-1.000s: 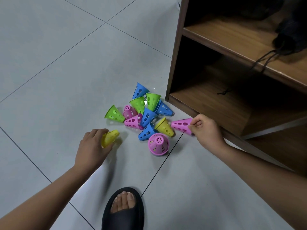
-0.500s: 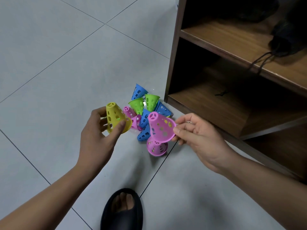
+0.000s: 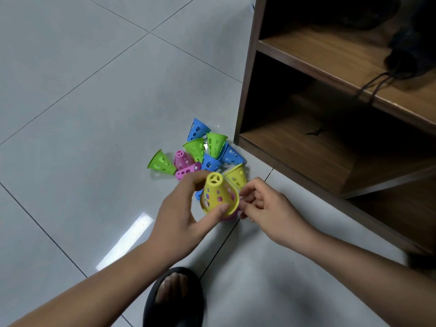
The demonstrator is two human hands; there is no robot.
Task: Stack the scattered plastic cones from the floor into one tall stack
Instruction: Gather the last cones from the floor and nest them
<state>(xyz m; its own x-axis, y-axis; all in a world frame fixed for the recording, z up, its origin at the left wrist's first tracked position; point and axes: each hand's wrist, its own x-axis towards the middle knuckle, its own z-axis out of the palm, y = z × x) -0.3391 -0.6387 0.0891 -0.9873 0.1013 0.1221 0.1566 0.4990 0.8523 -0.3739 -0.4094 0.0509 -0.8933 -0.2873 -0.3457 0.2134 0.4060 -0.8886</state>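
My left hand [image 3: 181, 220] grips a yellow perforated cone [image 3: 218, 194], small end up, above the floor. A pink cone [image 3: 229, 215] sits nested under it; pink shows through the yellow holes and at the bottom rim. My right hand [image 3: 264, 206] pinches the rim of this pair from the right. Behind them on the floor lies a loose pile of cones: a green one [image 3: 161, 163] at the left, pink ones [image 3: 182, 159], two more green [image 3: 215, 142], several blue [image 3: 197, 129] and one yellow [image 3: 237, 175].
A dark wooden shelf unit [image 3: 245, 90] stands right of the pile, its corner close to the cones; a black bag with cords [image 3: 410, 53] lies on its upper shelf. My foot in a black slipper [image 3: 174, 298] is on the grey tiled floor [image 3: 82, 114] below my hands.
My hands came together: the yellow cone in my left hand went over the pink cone held by my right, and the pair now hangs in front of the pile.
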